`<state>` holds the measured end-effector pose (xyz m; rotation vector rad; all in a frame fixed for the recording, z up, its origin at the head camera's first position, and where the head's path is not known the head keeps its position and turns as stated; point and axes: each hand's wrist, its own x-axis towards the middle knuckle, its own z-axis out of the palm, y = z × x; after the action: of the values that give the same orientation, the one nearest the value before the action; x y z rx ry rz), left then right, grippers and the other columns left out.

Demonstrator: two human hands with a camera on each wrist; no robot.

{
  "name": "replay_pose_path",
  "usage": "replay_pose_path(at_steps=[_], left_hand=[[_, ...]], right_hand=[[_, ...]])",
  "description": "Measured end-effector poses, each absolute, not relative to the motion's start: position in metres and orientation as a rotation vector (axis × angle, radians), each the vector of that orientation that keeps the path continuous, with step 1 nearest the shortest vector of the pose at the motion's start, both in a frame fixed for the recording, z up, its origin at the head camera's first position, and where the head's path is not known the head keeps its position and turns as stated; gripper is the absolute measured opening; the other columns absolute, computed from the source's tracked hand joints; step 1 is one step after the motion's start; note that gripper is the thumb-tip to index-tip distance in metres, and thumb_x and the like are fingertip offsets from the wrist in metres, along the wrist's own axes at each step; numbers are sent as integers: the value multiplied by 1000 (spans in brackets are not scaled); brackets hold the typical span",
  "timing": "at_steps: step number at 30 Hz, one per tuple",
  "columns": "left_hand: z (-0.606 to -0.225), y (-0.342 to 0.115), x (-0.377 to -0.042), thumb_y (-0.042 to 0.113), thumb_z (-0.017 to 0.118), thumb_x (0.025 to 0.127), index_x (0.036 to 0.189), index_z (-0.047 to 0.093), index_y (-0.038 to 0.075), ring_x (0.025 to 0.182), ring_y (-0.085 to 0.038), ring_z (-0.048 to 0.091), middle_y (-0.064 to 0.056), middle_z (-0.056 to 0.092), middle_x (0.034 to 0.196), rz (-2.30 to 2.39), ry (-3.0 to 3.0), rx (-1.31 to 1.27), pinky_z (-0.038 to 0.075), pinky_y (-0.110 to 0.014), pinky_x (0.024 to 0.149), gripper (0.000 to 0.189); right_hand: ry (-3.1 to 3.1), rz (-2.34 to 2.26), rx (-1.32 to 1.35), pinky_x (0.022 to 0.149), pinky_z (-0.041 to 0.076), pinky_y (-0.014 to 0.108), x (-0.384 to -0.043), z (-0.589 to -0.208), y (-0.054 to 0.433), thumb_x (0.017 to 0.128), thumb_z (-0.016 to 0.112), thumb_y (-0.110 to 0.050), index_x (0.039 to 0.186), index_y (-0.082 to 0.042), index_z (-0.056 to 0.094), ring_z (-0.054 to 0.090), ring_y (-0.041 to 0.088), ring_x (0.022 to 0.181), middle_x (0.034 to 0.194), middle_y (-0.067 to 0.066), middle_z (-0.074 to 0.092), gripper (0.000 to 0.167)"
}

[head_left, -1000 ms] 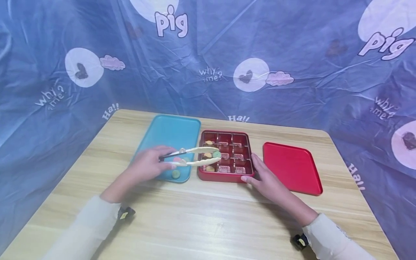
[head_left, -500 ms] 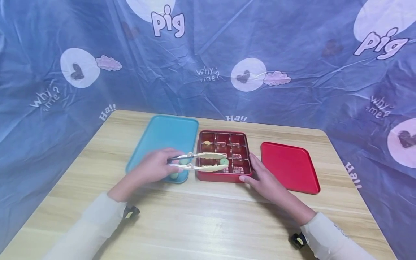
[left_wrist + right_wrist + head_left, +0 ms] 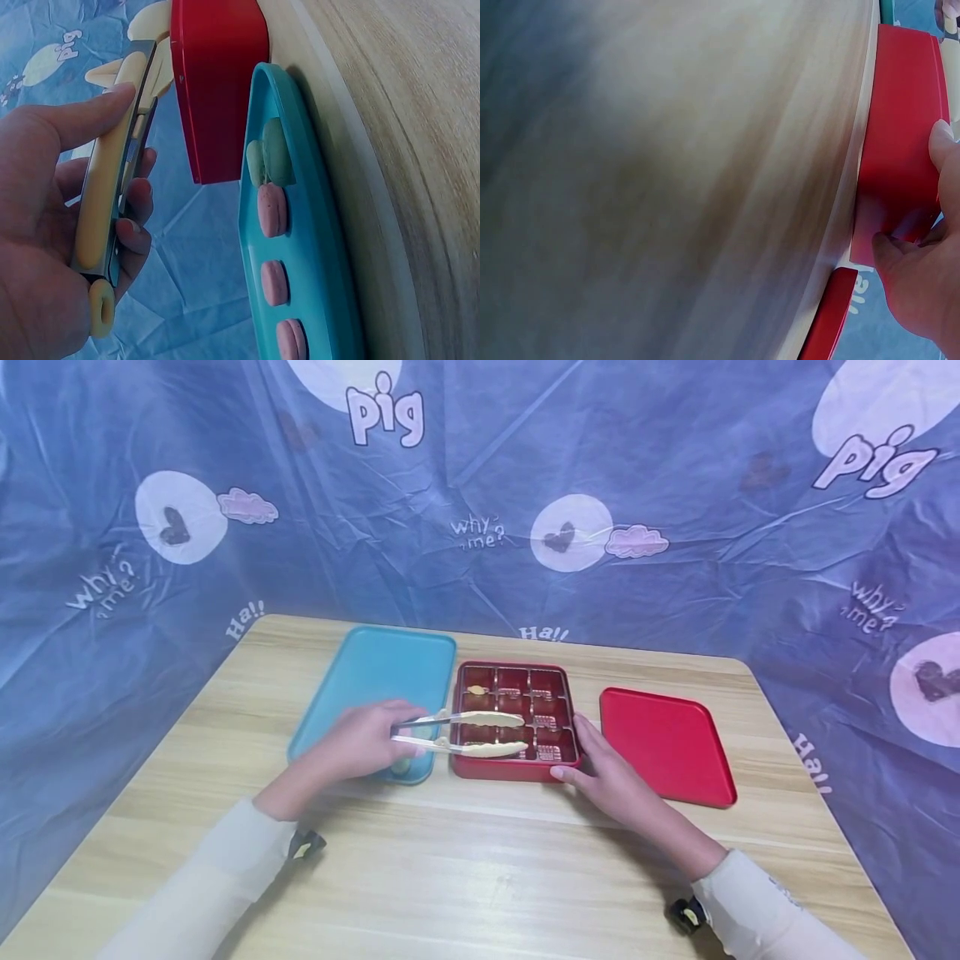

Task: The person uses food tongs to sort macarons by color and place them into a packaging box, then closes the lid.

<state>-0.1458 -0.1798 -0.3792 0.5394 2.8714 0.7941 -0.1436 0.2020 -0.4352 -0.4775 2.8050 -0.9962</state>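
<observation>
My left hand [image 3: 367, 739] grips a pair of kitchen tongs [image 3: 491, 719] with cream tips and cream handle sides. The tips are spread apart over the red box [image 3: 517, 771], with nothing visible between them. This box has a divided insert, and a small yellow macaron [image 3: 477, 690] lies in its back left compartment. The tongs hide part of the left and middle compartments. My right hand [image 3: 611, 777] holds the box's front right corner, thumb at the front and fingers along the side. Green macarons [image 3: 277, 151] and pink macarons [image 3: 272, 210] stand in the blue tray [image 3: 390, 664].
The blue tray lies left of the box, its near part covered by my left hand. To the right of the box is a flat red lid [image 3: 667, 743]. A blue printed cloth [image 3: 420, 568] hangs behind the wooden table [image 3: 450, 860].
The tongs moved slightly right and toward the front of the box with a green macaron, then parted; the macaron is no longer between the tips. My right hand stays on the box.
</observation>
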Motion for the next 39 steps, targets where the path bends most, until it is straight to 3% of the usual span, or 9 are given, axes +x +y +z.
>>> replay_pose_path(at_steps=[10,15,17,22,31,35,39], left_hand=[[-382,-188,-144,37,79,85,134,65,25,105,-20,64,4,68,125,883,2883,530,55,-45,90,52],[-380,-198,-140,35,77,86,136,64,24,117,-25,63,3,67,128,940,2865,478,52,-51,99,53],[-379,-203,-138,34,78,86,138,63,23,128,-30,58,-1,63,138,937,2869,443,47,-56,105,55],[-380,-218,-131,36,78,86,144,58,24,136,-34,52,-7,55,150,927,2890,364,42,-58,111,62],[-379,-243,-115,44,74,88,147,54,25,121,-34,59,-9,54,149,909,2925,236,48,-58,101,65],[-380,-255,-108,49,73,89,147,52,34,129,-37,56,-7,54,150,916,2942,206,44,-62,105,64],[-380,-266,-99,53,71,89,148,53,28,137,-44,48,-12,51,152,909,2949,163,38,-67,108,66]], right_hand=[[2820,-986,-498,116,32,62,-144,-436,201,89,72,-49,163,-10,11,21,39,153,168,15,17,104],[2812,-989,-495,116,32,61,-144,-435,201,90,72,-49,163,-14,9,21,38,154,169,13,17,103],[2808,-988,-483,116,33,61,-143,-435,201,90,72,-49,163,-15,9,21,37,154,169,12,16,103],[2800,-978,-460,117,33,61,-143,-435,200,89,71,-52,163,-15,8,20,37,154,169,11,15,104],[2804,-971,-460,117,32,61,-143,-434,200,91,71,-49,163,-12,9,19,37,154,169,12,15,102],[2803,-971,-461,117,32,61,-143,-435,201,90,71,-50,163,-13,9,19,37,154,169,12,15,103],[2800,-977,-464,118,31,61,-144,-435,201,90,70,-52,163,-13,9,19,37,154,169,12,15,103]])
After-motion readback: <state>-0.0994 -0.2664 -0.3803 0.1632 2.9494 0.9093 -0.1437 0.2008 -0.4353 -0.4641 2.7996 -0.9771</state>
